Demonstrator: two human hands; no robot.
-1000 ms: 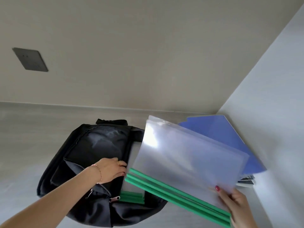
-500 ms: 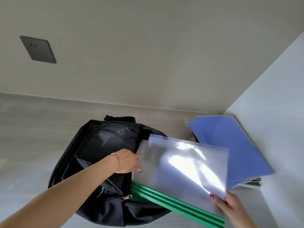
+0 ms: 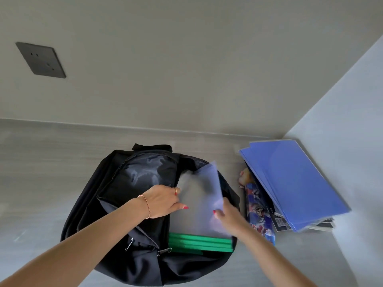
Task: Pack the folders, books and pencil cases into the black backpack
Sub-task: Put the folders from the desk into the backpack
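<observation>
The black backpack [image 3: 128, 208] lies open on the grey surface. Clear folders with green spines [image 3: 199, 204] sit inside its main opening, green spines toward me. My left hand [image 3: 161, 200] holds back the flap of the backpack at the left edge of the opening, fingertips touching the folders. My right hand [image 3: 228, 214] grips the right edge of the clear folders, motion-blurred. To the right lies a stack of blue folders [image 3: 294, 183] on top of books [image 3: 259, 212] with colourful covers.
A beige wall with a dark socket plate [image 3: 40, 60] rises behind the surface. A white panel [image 3: 352, 141] closes off the right side, right beside the blue folders. Bare grey surface [image 3: 41, 183] lies left of the backpack.
My right hand has swung the clear folders down and left into the backpack opening. My left hand stayed at the opening's edge. The books under the blue folders came into view.
</observation>
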